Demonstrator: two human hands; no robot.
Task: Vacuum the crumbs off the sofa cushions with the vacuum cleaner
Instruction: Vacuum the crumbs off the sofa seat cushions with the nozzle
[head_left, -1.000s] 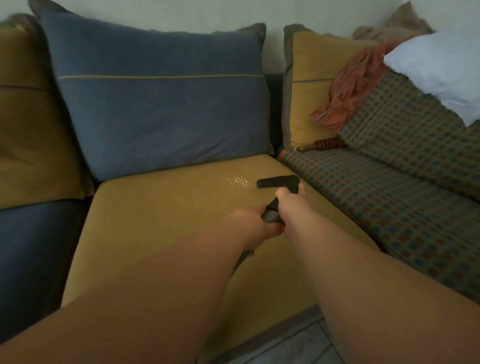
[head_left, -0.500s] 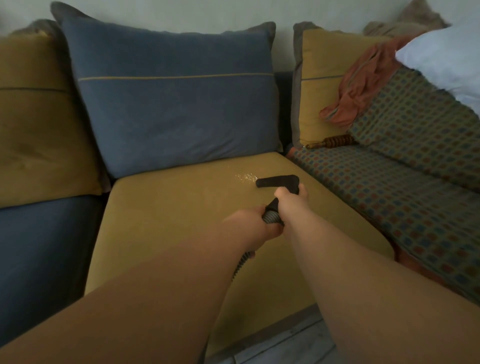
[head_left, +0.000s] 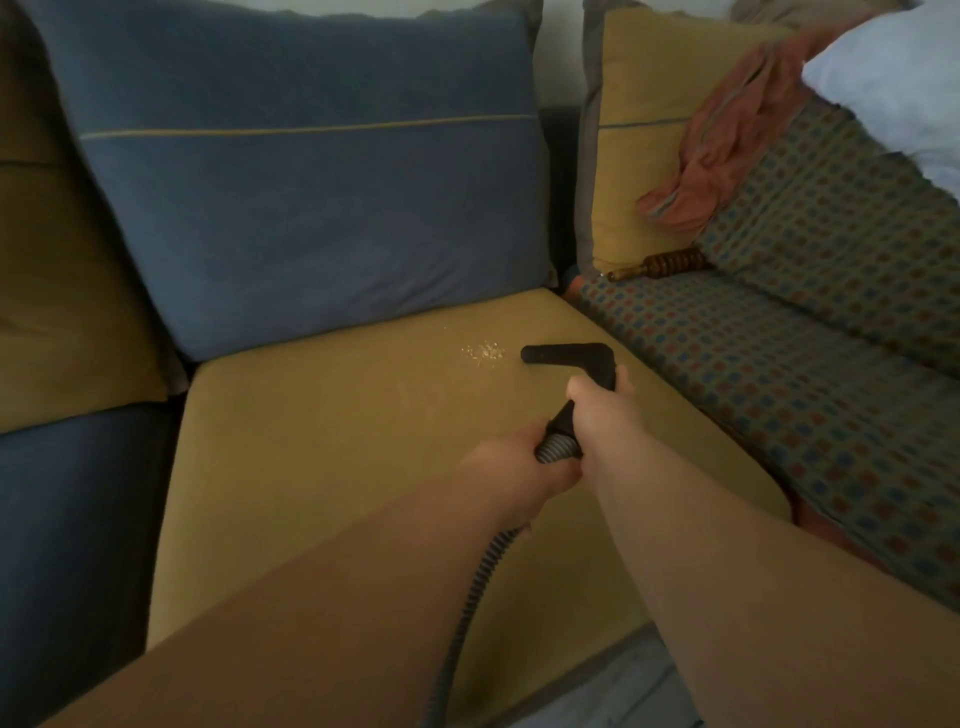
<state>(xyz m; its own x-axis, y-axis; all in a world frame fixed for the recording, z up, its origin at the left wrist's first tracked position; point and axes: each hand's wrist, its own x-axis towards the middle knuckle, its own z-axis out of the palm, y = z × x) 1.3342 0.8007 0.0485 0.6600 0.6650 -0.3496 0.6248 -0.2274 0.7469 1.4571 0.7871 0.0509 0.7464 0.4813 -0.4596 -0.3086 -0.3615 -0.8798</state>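
Observation:
A small patch of pale crumbs (head_left: 484, 352) lies on the mustard-yellow seat cushion (head_left: 322, 457), near its back right part. The black vacuum nozzle (head_left: 566, 354) rests on the cushion just right of the crumbs, its tip pointing left at them, a short gap between. My right hand (head_left: 605, 410) grips the black tube behind the nozzle. My left hand (head_left: 514, 475) holds the ribbed grey hose (head_left: 480, 577) just below, and the hose runs down toward the bottom edge.
A large blue back cushion (head_left: 311, 171) stands behind the seat. A checked-pattern seat (head_left: 810, 405) adjoins on the right, with an orange cloth (head_left: 727, 140), a white pillow (head_left: 893, 88) and a wooden beaded object (head_left: 660, 264). Grey floor (head_left: 618, 686) shows at the bottom.
The view has drifted a little; the nozzle stays just right of the crumbs and both hands keep the same grip on the tube and hose.

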